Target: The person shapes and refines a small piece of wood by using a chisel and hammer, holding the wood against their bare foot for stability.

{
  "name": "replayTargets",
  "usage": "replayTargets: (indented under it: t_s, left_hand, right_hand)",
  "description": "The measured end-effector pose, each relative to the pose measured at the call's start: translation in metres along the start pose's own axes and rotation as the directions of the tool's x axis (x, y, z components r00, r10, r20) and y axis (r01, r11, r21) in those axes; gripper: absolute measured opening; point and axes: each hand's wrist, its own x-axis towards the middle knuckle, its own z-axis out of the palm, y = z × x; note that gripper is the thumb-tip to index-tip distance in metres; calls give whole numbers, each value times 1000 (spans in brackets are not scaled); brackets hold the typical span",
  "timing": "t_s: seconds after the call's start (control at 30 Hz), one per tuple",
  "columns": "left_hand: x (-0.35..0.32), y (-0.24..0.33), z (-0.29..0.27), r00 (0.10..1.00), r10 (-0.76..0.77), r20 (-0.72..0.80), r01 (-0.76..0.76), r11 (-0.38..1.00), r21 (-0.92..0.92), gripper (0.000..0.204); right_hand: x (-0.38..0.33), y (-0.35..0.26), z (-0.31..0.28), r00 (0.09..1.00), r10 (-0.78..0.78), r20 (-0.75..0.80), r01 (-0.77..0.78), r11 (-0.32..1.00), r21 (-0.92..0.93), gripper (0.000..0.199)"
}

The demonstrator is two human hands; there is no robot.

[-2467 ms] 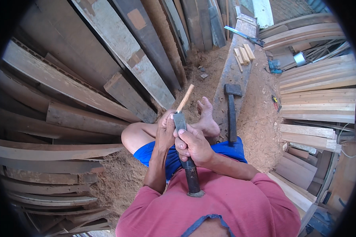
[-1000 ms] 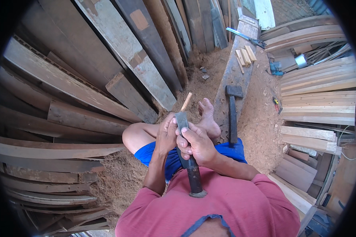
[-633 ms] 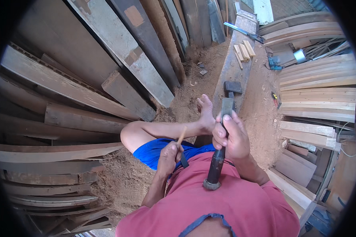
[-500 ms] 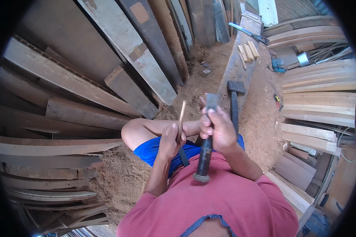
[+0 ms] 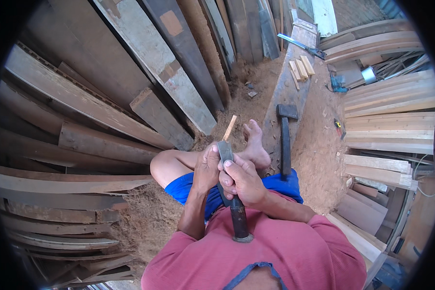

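My right hand [image 5: 244, 181] is wrapped around a chisel [image 5: 239, 220], its dark round handle pointing back to my chest and its flat metal blade pointing forward. Close beside it, my left hand [image 5: 206, 166] is closed on a thin wooden strip [image 5: 230, 127], whose pale end sticks out past the fingers. The chisel blade lies against or just over the strip between the two hands; the exact contact is hidden. To the right of my bare foot, a dark mallet [image 5: 286, 133] lies on a long plank, its handle toward me.
Several small pale wood pieces [image 5: 302, 67] and a handsaw [image 5: 302, 47] lie farther along the plank [image 5: 274, 99]. Boards [image 5: 154, 63] lean on the left; stacked timber [image 5: 391, 96] lines the right. A teal power tool [image 5: 338, 83] sits near that stack. Sawdust covers the ground.
My right hand has brought the chisel leftward to my left hand. The wooden strip now tilts forward and right, and my foot shows more fully.
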Motion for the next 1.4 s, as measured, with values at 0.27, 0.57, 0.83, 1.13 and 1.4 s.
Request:
replayTargets:
  t_s: [0.27,0.57,0.83,1.13,1.4]
  left_hand:
    - [-9,1,7,992,120,40,-121,992,36,40]
    - [-70,-32,-11,951,58,305,-124,972,201,42]
    - [-27,-22,-3,862,-205,464,499,513,-699,45]
    - [-15,-29,13,876,-171,450,414,744,-524,41]
    - [21,-25,1,957,-234,173,290,808,-513,36]
  right_hand:
    - [-9,-7,-2,998,-55,4,55,998,-35,18]
    - [-50,-47,-41,857,-499,-132,501,865,-20,17]
    - [11,-43,-46,956,-231,-181,198,963,-184,19]
    - [28,-37,-62,955,-269,-123,179,856,-485,15]
    - [25,-10,-24,994,-46,-103,71,965,252,18]
